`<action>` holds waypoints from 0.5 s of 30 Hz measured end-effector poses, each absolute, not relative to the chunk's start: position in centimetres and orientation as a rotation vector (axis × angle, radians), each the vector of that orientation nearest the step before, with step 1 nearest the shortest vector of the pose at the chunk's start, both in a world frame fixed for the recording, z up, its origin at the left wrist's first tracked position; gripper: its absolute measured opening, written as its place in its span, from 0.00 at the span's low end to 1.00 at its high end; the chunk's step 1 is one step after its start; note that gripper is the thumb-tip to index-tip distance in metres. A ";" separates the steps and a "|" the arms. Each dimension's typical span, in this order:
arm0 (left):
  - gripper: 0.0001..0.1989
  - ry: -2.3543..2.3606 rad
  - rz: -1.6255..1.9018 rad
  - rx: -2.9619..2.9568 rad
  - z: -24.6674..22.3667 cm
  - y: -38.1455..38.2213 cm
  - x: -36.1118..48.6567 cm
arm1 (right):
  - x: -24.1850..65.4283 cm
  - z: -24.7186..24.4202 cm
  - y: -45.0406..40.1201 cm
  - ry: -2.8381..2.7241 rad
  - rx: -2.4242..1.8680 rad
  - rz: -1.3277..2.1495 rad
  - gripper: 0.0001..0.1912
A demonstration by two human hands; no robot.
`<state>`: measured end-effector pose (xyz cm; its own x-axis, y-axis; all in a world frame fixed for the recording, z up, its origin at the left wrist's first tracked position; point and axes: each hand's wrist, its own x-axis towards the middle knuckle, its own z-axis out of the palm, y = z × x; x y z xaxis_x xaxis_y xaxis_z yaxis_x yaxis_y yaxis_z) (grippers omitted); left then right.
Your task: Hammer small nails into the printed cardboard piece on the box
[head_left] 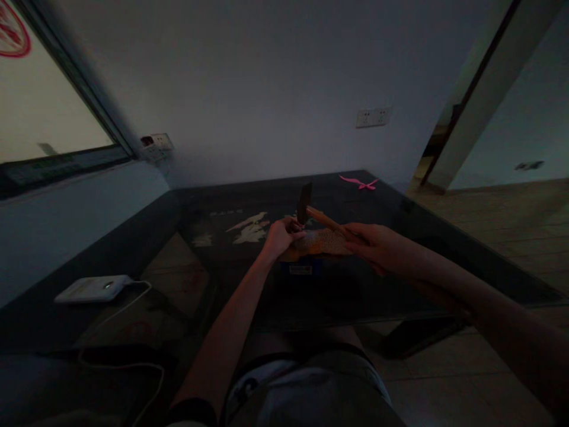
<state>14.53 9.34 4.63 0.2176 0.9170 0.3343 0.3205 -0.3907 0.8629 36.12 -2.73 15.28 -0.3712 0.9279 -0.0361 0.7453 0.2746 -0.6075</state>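
My right hand [371, 242] is closed around the wooden handle of a hammer [326, 219]. The dark hammer head stands upright just above the fingertips of my left hand [284, 234]. Thumb and fingers of that left hand are pinched together over the left end of a tan, speckled block [326, 242]; whatever sits between them is too small and dark to make out. The block lies across a blue object with a pale label [301, 270], on the dark glossy table [338, 296]. Part of the block's right end is hidden by my right hand.
On the left of the table lies a white device [93, 289] with a white cable [120, 314] trailing off the near edge. A pink thin item [362, 184] rests near the far right corner. Pale patches [251, 230] show on the tabletop. A wall [267, 107] stands behind.
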 end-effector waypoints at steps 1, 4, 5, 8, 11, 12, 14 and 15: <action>0.10 1.145 1.151 1.826 4.7 9.3 14.5 | 36.1 15.2 -2.6 -2.233 -1.494 0.806 0.13; 0.12 1.139 1.139 1.798 4.9 9.1 14.6 | 36.4 15.1 -2.4 -2.241 -1.461 0.861 0.15; 0.12 1.142 1.142 1.803 4.9 9.0 14.6 | 36.5 15.2 -2.4 -2.234 -1.482 0.870 0.15; 0.10 1.141 1.164 1.854 5.0 9.0 14.5 | 36.9 15.9 -2.4 -2.216 -1.545 0.872 0.11; 0.10 1.156 1.175 1.895 4.8 9.1 14.4 | 37.1 16.0 -2.2 -2.220 -1.522 0.849 0.09; 0.11 1.164 1.174 1.887 4.8 9.2 14.4 | 37.0 15.9 -2.1 -2.230 -1.514 0.855 0.10; 0.12 1.166 1.154 1.856 4.7 9.2 14.4 | 37.0 15.4 -1.9 -2.263 -1.494 0.889 0.12; 0.13 1.159 1.149 1.842 4.7 9.1 14.4 | 36.9 15.2 -1.8 -2.275 -1.490 0.905 0.14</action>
<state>14.39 9.14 4.69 0.2183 0.9202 0.3248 0.3331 -0.3831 0.8615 36.94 -1.77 15.23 -0.4321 0.8956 -0.1062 0.7237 0.2741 -0.6333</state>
